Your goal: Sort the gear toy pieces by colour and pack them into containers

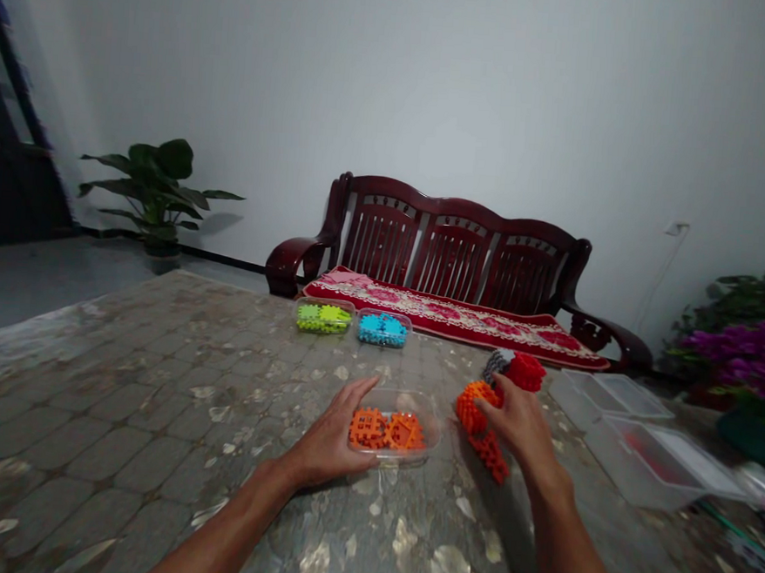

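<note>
My left hand point(336, 440) curves around the left end of a clear plastic tub point(435, 425), thumb at the near side and fingers at the far side. Flat orange interlocking blocks point(386, 430) lie inside that tub. Over to the right, my right hand point(521, 418) grips a stack of orange interlocking blocks point(472, 406), with a strip of the same blocks trailing toward me. Part of the stack is hidden by the fingers. Just beyond that hand are red interlocking blocks point(527, 372) and grey ones point(497, 363).
Toward the table's far edge stand a tub of green blocks point(323, 318) and a tub of blue blocks point(383, 328). Clear plastic boxes point(645, 466) sit at the right on the patterned tablecloth point(150, 427). A wooden bench point(457, 239) is behind the table.
</note>
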A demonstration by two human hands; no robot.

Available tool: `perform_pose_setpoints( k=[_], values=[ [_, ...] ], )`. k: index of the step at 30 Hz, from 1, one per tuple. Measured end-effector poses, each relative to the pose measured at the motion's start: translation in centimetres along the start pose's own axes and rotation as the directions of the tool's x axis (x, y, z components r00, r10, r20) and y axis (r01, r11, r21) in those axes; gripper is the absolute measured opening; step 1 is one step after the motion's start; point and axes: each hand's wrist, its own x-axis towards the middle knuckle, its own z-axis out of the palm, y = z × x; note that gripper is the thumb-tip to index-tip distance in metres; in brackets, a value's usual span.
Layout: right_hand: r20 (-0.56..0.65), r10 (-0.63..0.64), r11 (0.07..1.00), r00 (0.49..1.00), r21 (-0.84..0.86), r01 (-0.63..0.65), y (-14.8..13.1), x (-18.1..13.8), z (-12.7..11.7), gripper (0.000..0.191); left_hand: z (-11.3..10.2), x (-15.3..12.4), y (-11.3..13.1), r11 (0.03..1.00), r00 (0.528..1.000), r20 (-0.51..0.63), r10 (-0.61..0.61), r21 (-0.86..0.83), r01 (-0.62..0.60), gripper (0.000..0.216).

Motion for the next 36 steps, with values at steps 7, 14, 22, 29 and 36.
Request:
perform_pose_setpoints(
  k=[7, 14, 22, 29, 36],
  values=[
    [0.05, 0.039, 0.992, 0.998, -0.12, -0.032, 0.5, -0.2, 0.7, 0.055, -0.1, 0.0, 0.1, 1.0, 1.0, -0.001, 0.009, 0.011, -0.009, 0.098],
    [0.011, 0.046, 0.996, 0.999, -0.072, -0.045, 0.2, 0.0, -0.2, 0.055, 0.1, 0.1, -0.4, 1.0, 1.0, 0.005, 0.006, -0.005, -0.006, 0.101],
    [0.135, -0.329, 0.886, 0.935, 0.386, 0.256, -3.8, -1.8, -0.4, 0.044, 0.1, 0.0, -0.2, 1.0, 1.0, -0.013, 0.021, 0.005, -0.02, 0.099],
    [0.174, -0.478, 0.835, 0.861, 0.394, 0.384, -6.1, -3.0, 0.5, 0.049, 0.1, 0.1, -0.2, 1.0, 1.0, -0.002, 0.01, 0.016, -0.01, 0.098],
    [0.009, -0.32, 0.916, 0.947, 0.258, 0.307, -3.4, -1.2, 0.5, 0.04, 0.0, 0.1, 0.2, 1.0, 1.0, 0.021, 0.004, 0.008, -0.004, 0.098]
  ],
)
